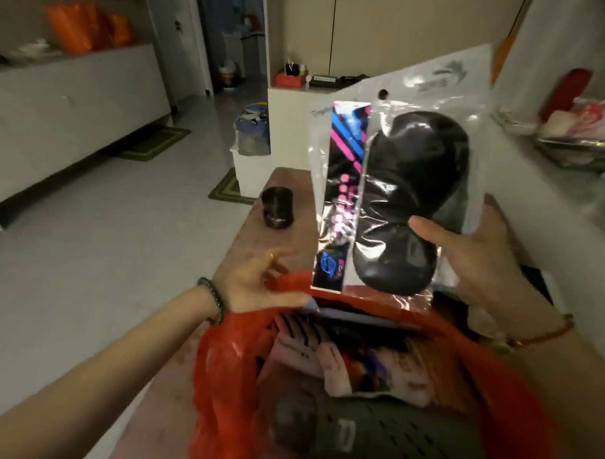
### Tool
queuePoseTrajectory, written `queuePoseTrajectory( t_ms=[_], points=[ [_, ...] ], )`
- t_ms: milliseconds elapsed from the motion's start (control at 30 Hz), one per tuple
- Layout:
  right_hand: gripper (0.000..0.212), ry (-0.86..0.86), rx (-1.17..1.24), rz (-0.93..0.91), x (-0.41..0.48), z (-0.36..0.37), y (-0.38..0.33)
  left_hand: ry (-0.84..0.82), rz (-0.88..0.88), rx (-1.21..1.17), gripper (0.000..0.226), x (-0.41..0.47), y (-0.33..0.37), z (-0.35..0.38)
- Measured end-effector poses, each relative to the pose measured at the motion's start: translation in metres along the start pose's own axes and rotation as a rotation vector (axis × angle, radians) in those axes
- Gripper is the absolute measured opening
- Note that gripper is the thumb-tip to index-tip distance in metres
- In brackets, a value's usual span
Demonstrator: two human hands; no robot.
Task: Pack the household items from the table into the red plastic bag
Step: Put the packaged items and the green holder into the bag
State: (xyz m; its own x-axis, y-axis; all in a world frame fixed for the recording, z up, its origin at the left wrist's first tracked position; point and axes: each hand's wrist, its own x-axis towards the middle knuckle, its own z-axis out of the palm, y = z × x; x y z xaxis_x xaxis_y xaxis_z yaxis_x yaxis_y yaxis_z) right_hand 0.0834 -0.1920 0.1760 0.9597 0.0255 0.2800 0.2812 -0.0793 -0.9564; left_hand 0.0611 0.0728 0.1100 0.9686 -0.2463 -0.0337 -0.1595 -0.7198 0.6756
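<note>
My right hand [478, 256] holds a clear plastic package [398, 184] upright above the bag; inside it are a black padded item and a card with pink and blue stripes. The red plastic bag [228, 364] stands open on the brown table [259, 234] below it. My left hand [261, 283] grips the bag's far left rim and holds the mouth apart. In the bag lie a dark green perforated item [373, 434], several packets and a flat bluish box. A small dark cylindrical jar [278, 208] stands on the table to the left.
A white counter on the right carries a dish rack [578, 149] with bags and a red object. Behind the table stands a low white cabinet [298, 105] with a red box. White drawers line the left wall; green mats lie on the floor.
</note>
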Motion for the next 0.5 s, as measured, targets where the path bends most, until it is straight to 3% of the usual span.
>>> queuePoseTrajectory(
  t_ms=[67, 100, 267, 367, 500],
  points=[
    [0.038, -0.035, -0.059, 0.022, -0.033, -0.018, 0.0, -0.035, 0.002, 0.291, 0.058, -0.009, -0.015, 0.008],
    [0.034, -0.114, -0.08, 0.077, -0.051, -0.023, 0.003, -0.013, -0.026, 0.293, 0.044, -0.012, -0.018, 0.009],
    [0.028, -0.64, -0.152, 0.605, -0.105, -0.021, 0.045, 0.041, -0.272, -0.193, 0.009, -0.014, -0.011, -0.008],
    [0.039, -0.526, -0.228, 0.787, -0.112, -0.001, 0.074, 0.05, -0.32, -0.289, 0.009, -0.015, -0.005, -0.012],
    [0.025, -0.261, -0.015, 0.716, -0.1, 0.065, 0.081, 0.05, -0.316, -0.443, 0.009, -0.014, 0.001, -0.005]
  ],
)
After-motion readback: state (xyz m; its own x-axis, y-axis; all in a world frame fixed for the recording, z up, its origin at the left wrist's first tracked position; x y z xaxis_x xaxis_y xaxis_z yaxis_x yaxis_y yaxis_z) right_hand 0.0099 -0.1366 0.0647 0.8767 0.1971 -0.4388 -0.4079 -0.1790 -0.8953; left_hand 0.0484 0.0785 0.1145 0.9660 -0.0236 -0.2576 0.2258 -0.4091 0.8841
